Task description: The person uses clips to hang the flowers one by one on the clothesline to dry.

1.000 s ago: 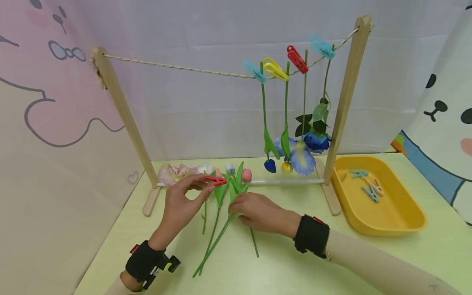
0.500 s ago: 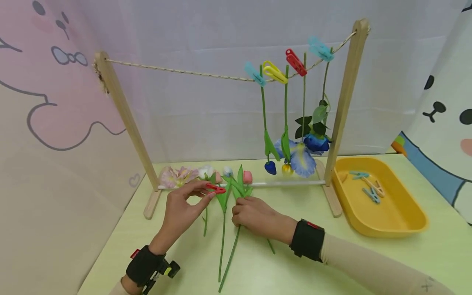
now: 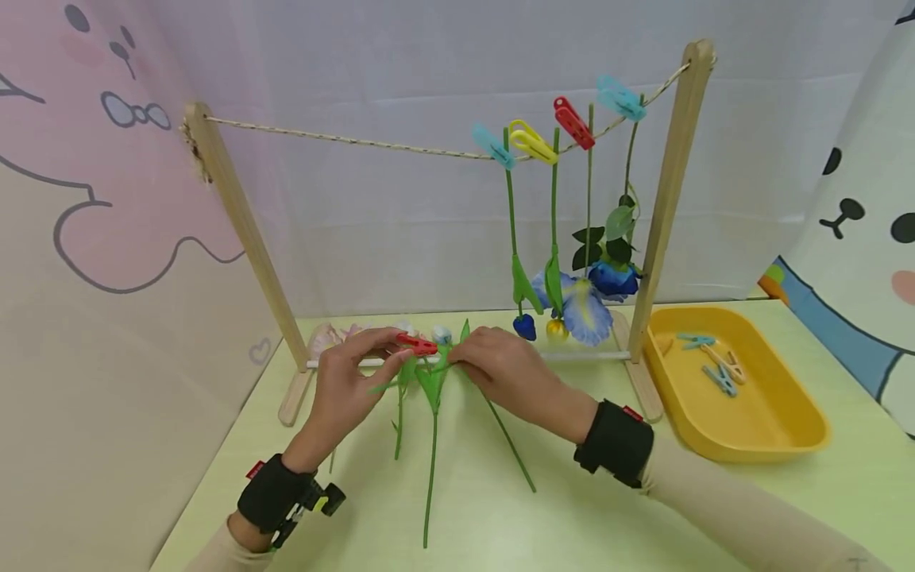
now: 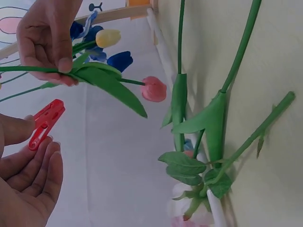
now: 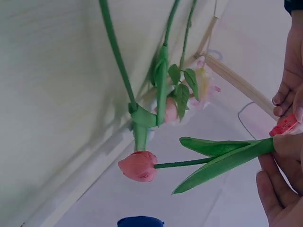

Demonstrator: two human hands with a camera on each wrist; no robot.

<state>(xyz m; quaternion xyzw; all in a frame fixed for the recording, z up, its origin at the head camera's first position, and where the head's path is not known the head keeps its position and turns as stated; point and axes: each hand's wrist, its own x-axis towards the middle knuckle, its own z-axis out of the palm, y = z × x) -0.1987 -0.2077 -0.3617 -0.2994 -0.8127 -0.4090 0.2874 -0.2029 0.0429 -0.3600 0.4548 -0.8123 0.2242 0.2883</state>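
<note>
My left hand (image 3: 353,377) pinches a red clothespin (image 3: 418,344) between thumb and fingers, above the flowers on the table. Close to its right, my right hand (image 3: 511,373) grips the stem of an artificial pink tulip (image 4: 154,89) at the base of its green leaves (image 4: 111,85). In the right wrist view the tulip's pink head (image 5: 139,166) points away from the hand, with the clothespin right by the gripping fingers. Below the hands lie more green-stemmed flowers, including a tulip stem (image 3: 431,477) and a leafy cut stem (image 4: 255,132).
A rope (image 3: 343,140) runs between two wooden posts (image 3: 239,214). Blue, yellow and red clothespins (image 3: 574,123) on it hold upside-down flowers, including a blue iris (image 3: 586,310). A yellow tray (image 3: 750,429) with several clothespins stands at right. A white rod (image 3: 586,357) joins the posts low down.
The right hand has raised the pink tulip off the table, swinging its stem up and leftward near the clothespin. The left hand has risen slightly, still holding the red clothespin.
</note>
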